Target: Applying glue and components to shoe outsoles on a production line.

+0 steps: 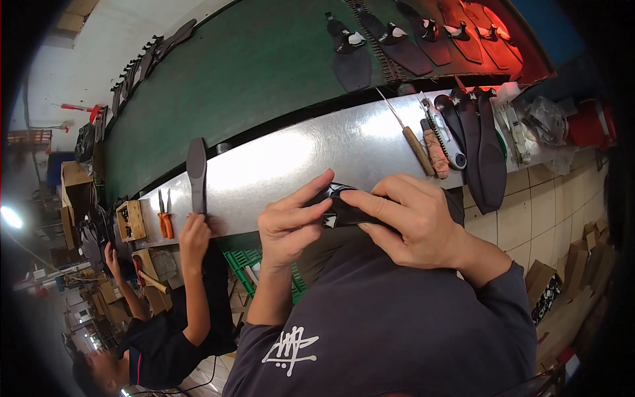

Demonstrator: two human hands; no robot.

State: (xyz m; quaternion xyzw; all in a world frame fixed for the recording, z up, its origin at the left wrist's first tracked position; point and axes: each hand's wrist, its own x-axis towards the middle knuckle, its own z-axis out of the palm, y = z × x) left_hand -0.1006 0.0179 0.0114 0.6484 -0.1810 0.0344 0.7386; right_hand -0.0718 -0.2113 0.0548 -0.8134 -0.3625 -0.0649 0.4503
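Two hands (289, 228) (417, 221) hold one black sandal (350, 217) near one awl (417, 151).

White lettering (291, 349) stands on the front of the person's dark shirt (410, 317), low in the frame and left of centre; it is a loose, hand-drawn script of slanting strokes, with a long line running across near its foot and small dots set beneath that line; it is the only writing that shows clearly; any print on the boxes (577, 268) at the lower right or on the clear bag (548, 121) at the right is too small or blurred to read.
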